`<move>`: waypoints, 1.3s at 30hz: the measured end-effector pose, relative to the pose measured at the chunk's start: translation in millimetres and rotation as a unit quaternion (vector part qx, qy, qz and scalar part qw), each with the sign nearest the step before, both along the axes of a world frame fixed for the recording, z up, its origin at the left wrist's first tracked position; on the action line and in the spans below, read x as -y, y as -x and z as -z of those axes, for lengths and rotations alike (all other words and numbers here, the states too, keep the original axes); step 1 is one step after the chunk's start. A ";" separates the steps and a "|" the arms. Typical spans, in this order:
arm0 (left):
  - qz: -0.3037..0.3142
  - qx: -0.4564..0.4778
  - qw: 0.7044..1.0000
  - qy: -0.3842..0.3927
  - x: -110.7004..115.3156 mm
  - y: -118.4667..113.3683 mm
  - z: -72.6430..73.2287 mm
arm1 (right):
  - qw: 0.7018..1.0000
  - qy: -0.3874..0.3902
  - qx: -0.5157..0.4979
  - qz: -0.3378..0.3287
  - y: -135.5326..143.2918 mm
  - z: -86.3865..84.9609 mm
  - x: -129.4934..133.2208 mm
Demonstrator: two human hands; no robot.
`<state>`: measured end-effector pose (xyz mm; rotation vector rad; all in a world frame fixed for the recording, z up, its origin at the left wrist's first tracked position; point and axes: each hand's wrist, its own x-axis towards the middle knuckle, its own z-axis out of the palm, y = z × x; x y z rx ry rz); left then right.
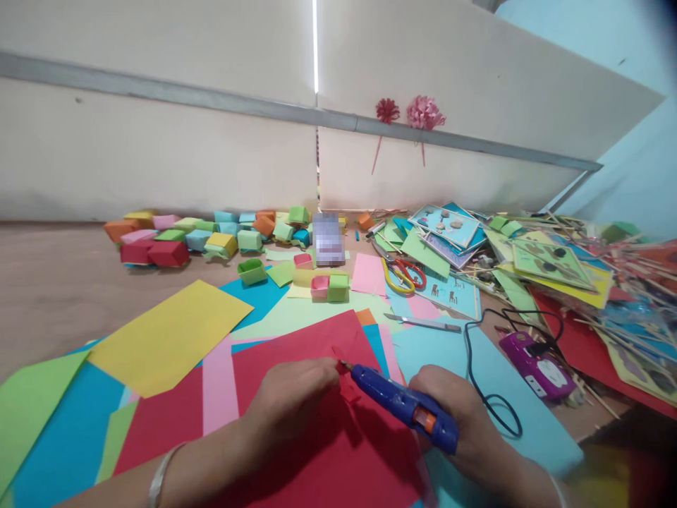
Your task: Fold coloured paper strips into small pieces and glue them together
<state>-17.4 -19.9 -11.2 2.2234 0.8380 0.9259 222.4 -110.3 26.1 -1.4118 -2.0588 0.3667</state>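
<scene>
My right hand is wrapped round a blue glue gun, its nozzle pointing left and slightly up. Pinched in the fingertips of my left hand is a small piece of red paper, right by the nozzle tip. Its exact shape is hard to make out against the large red sheet beneath both hands. The nozzle seems to touch or nearly touch the piece. A black cord loops beside my right hand towards a purple power box.
Yellow and other coloured sheets overlap across the table. Scissors and a craft knife lie ahead. Several small paper boxes cluster at the back left, near a blurred upright object. Cards and sticks are heaped at right.
</scene>
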 end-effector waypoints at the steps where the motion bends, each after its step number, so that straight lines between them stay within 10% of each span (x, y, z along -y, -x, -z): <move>1: 0.002 -0.001 1.000 0.001 0.1 0.1 1.6 | 1.000 -0.004 0.003 0.000 0.1 0.0 0.2; 14: -0.058 0.013 0.998 -0.005 1.4 5.0 -1.1 | 0.996 0.029 -0.078 0.031 -1.6 -3.2 3.7; 21: -0.073 0.081 0.994 0.003 6.6 2.6 -2.6 | 0.895 0.222 -0.367 0.124 4.4 -33.4 -13.7; 27: -0.070 0.112 0.990 -0.046 7.3 0.3 -7.4 | 0.851 0.319 -0.413 0.058 37.5 -12.4 -53.3; 39: -0.071 0.068 0.991 -0.095 1.4 -2.0 -17.5 | 0.920 0.165 -0.349 0.064 53.9 0.3 -61.5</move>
